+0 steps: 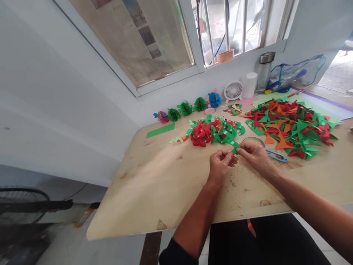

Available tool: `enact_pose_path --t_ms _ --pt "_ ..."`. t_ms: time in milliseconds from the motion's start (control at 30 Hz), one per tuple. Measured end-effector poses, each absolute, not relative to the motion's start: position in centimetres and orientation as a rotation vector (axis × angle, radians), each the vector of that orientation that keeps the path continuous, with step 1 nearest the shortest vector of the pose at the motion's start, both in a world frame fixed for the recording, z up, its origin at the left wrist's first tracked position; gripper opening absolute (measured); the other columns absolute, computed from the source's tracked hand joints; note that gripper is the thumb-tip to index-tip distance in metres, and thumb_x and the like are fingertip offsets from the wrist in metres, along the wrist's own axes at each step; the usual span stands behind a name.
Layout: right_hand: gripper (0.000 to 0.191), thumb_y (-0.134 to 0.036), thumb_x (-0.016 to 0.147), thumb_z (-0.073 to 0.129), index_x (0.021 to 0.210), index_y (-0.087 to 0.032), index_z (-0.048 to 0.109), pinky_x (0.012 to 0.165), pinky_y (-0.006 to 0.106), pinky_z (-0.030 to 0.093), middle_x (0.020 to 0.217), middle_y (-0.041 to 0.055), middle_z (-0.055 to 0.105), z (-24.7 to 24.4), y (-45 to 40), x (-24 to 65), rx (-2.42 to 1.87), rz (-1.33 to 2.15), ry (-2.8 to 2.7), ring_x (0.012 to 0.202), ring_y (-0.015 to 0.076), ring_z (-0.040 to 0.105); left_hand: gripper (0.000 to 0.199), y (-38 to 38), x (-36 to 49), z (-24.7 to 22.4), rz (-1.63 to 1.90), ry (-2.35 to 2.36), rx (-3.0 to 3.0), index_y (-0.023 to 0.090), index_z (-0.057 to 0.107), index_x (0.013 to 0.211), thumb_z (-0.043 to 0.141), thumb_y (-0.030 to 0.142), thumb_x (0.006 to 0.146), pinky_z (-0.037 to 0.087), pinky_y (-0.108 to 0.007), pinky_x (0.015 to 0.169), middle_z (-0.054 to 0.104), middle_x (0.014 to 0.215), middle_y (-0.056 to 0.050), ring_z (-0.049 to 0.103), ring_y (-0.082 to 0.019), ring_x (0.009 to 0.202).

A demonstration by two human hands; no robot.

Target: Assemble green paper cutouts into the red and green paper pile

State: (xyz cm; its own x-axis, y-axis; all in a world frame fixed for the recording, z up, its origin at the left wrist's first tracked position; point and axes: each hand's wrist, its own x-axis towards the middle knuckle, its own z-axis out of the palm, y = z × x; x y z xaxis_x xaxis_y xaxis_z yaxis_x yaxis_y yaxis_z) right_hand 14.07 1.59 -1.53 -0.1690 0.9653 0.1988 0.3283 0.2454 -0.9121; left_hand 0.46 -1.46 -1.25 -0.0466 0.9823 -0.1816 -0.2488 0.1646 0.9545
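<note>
Between my two hands is a small green paper piece (pixel 235 147) with a pale patch on it. My left hand (pixel 222 162) pinches its lower left end, and my right hand (pixel 252 154) grips its right edge. Just beyond them lies a heap of curved red and green paper pieces (pixel 202 132) dotted with small white squares. A roll of tape (pixel 253 141) rests behind my right hand, partly hidden by it. Beside that hand is a light blue cutter (pixel 276 155).
A large pile of red, orange and green paper scraps (pixel 284 125) covers the right side of the wooden table (pixel 146 191). Folded paper balls (pixel 184 108) line the wall. Further right stand a small white fan (pixel 233 91), a glass bottle (pixel 264 73) and a clear pouch (pixel 296 75).
</note>
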Motion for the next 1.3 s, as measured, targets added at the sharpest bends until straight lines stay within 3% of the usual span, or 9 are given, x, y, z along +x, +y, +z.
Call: enact_pose_path --t_ms 267,500,700,867,1067,1300 --pt "0.037 -0.047 0.079 0.052 0.054 -0.019 0.047 0.046 0.024 0.027 0.049 -0.0042 0.037 -1.63 1.61 14.18 -1.180 0.980 -1.656 0.048 0.0098 0.034 0.030 -1.35 0.33 -1.58 1.218 1.134 0.924 0.014 0.062 0.066 0.070 0.043 0.065 0.046 -0.023 0.050 0.065 0.058 -0.004 0.058 -0.011 0.049" --pt "0.033 -0.040 0.078 0.054 0.053 -0.020 0.049 0.044 0.024 0.026 0.046 -0.0038 0.038 -1.48 1.42 14.17 -1.299 0.673 -1.773 0.045 0.0101 0.035 0.035 -1.11 0.30 -1.73 1.384 1.164 0.902 0.015 0.060 0.093 0.070 0.035 0.065 0.047 -0.022 0.050 0.065 0.074 -0.004 0.062 -0.013 0.062" --pt "0.027 -0.034 0.080 0.053 0.056 -0.020 0.050 0.053 0.026 0.035 0.055 0.0001 0.053 -1.59 0.89 13.90 -1.236 0.408 -1.932 0.054 0.0135 0.047 0.045 -0.92 0.20 -1.68 1.453 1.136 0.841 0.017 0.057 0.103 0.072 0.032 0.063 0.048 -0.021 0.055 0.064 0.089 -0.006 0.063 -0.014 0.072" --pt "0.024 -0.031 0.082 0.054 0.061 -0.019 0.054 0.059 0.027 0.037 0.060 0.0023 0.057 -2.11 0.73 13.77 -1.131 0.262 -2.062 0.060 0.0156 0.051 0.043 -0.80 0.10 -1.60 1.473 1.128 0.781 0.016 0.059 0.100 0.073 0.029 0.061 0.047 -0.021 0.057 0.065 0.084 -0.005 0.063 -0.014 0.071" --pt "0.029 -0.036 0.088 0.049 0.067 -0.019 0.060 0.063 0.027 0.039 0.066 0.0034 0.063 -2.20 0.77 13.79 -1.078 0.424 -2.101 0.064 0.0154 0.055 0.029 -0.79 -0.31 -1.56 1.435 1.045 0.697 0.014 0.062 0.090 0.064 0.019 0.061 0.045 -0.022 0.059 0.067 0.074 -0.004 0.064 -0.014 0.067" --pt "0.040 -0.040 0.089 0.043 0.055 -0.018 0.050 0.050 0.023 0.030 0.051 -0.0010 0.049 -1.59 0.74 13.79 -1.171 0.523 -2.004 0.051 0.0106 0.042 0.022 -0.45 -0.57 -1.80 1.444 0.940 0.580 0.014 0.061 0.078 0.065 0.015 0.056 0.047 -0.023 0.058 0.064 0.070 0.000 0.062 -0.011 0.057"
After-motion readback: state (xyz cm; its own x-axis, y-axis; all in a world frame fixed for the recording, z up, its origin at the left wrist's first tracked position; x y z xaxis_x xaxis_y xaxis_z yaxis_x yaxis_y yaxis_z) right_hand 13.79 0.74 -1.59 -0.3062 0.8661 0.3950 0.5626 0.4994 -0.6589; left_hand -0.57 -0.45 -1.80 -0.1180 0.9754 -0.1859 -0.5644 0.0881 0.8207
